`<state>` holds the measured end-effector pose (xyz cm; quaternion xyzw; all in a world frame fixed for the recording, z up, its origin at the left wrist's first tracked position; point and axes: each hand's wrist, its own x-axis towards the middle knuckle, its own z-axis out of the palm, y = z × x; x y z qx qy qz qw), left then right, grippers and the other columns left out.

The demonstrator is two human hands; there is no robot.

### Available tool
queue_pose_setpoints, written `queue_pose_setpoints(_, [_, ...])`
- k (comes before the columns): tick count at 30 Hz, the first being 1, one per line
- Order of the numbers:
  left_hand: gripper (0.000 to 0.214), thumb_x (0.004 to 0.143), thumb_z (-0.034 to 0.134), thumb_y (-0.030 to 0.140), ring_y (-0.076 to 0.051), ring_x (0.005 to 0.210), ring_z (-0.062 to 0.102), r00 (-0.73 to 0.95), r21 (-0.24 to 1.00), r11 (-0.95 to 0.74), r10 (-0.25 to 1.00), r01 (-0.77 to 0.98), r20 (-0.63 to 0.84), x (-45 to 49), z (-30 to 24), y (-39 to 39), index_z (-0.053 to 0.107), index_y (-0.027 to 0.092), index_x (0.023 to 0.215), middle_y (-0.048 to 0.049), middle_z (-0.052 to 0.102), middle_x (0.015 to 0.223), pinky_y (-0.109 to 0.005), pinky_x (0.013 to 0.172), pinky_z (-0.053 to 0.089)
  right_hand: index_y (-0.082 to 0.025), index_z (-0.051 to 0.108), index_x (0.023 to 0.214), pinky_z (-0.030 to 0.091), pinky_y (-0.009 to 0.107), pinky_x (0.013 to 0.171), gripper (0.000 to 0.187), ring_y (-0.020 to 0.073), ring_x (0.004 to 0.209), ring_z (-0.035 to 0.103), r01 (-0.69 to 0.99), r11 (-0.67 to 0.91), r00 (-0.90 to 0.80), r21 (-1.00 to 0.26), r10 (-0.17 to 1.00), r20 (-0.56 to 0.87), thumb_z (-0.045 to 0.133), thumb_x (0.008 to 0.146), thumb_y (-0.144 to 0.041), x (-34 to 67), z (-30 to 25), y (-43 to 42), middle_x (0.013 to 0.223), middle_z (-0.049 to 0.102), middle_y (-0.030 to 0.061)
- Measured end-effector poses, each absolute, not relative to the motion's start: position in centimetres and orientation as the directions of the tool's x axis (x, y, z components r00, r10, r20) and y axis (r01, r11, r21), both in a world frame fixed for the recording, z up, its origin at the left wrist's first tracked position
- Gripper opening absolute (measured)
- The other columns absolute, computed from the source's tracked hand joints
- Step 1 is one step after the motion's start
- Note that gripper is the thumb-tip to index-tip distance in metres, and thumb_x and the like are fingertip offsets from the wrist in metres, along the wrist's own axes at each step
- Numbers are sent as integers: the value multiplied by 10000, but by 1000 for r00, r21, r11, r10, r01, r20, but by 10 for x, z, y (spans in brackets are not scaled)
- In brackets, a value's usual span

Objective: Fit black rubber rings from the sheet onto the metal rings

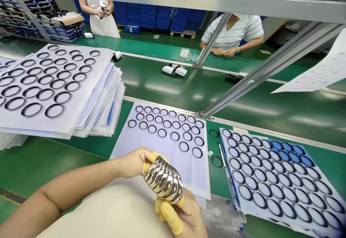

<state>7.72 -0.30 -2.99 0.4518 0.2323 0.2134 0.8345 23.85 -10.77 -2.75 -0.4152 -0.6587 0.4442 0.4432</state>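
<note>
Left hand (132,163) and right hand (189,214) grip fanned metal rings (163,181)

We observe bright, diffuse overhead lighting with weak shadows. Long pale glare streaks lie along the green bench (173,90), and hard specular highlights mark the metal rings (163,180) in front of it. Wide-angle distortion stretches the aluminium rail (173,0) above it toward the frame edges.
</note>
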Motion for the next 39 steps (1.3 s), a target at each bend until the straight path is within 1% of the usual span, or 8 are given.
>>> queue_pose_setpoints(8, [277,651,822,366,-134,753,564,785,840,527,572,-129,-238,79,-27,-7,688,123,640,-31,643,792,-261,731,460,-212,616,720,378,223,497,282,110,496,406,203,324,-142,-924,943,300,510,918,-382,235,-22,-107,553,442,-39])
queue_pose_setpoints(13, [288,732,759,392,-142,764,571,785,892,425,601,-155,-150,78,-31,-5,686,124,653,-43,639,812,-277,745,471,-214,605,673,327,215,461,276,104,486,355,140,300,-80,-944,953,291,556,887,-381,234,-22,-102,541,403,-50])
queue_pose_setpoints(18, [287,818,681,371,-149,792,590,781,932,276,625,-234,11,80,-31,-4,688,129,664,-55,644,808,-288,776,487,-213,654,724,384,220,485,166,115,507,425,213,273,-30,-938,962,273,590,856,-292,240,-30,-106,579,500,-31])
queue_pose_setpoints(22, [205,857,645,304,-166,839,623,783,938,222,617,-266,76,83,-29,-2,730,141,766,-87,688,897,-304,799,501,-211,665,735,406,218,476,112,113,488,460,249,299,-4,-921,951,308,608,829,-227,243,-32,-107,575,537,-31])
queue_pose_setpoints(26, [189,869,628,297,-188,889,646,785,940,177,606,-291,129,87,-28,0,752,160,827,-104,710,943,-330,849,505,-218,669,753,465,211,521,106,119,524,549,286,337,65,-897,927,369,611,799,-142,244,-29,-105,620,619,-28])
queue_pose_setpoints(29, [210,885,606,292,-186,900,653,778,950,108,604,-294,172,90,-28,1,753,158,820,-108,716,938,-332,873,502,-237,688,846,518,212,583,188,129,583,625,269,380,105,-885,902,419,603,775,-86,247,-28,-104,710,689,-26])
queue_pose_setpoints(34, [252,900,580,306,-200,934,660,763,967,6,616,-254,196,93,-30,-1,748,139,812,-129,716,971,-323,859,517,-261,701,872,552,229,625,202,148,624,675,308,336,170,-890,901,399,621,782,-100,252,-29,-110,770,728,-26])
queue_pose_setpoints(39, [251,905,567,293,-209,955,664,761,974,-45,616,-220,201,95,-30,-2,748,136,832,-131,715,993,-329,865,526,-255,709,869,544,251,583,142,159,591,656,375,310,178,-874,901,396,624,812,-156,257,-30,-115,755,726,-4])
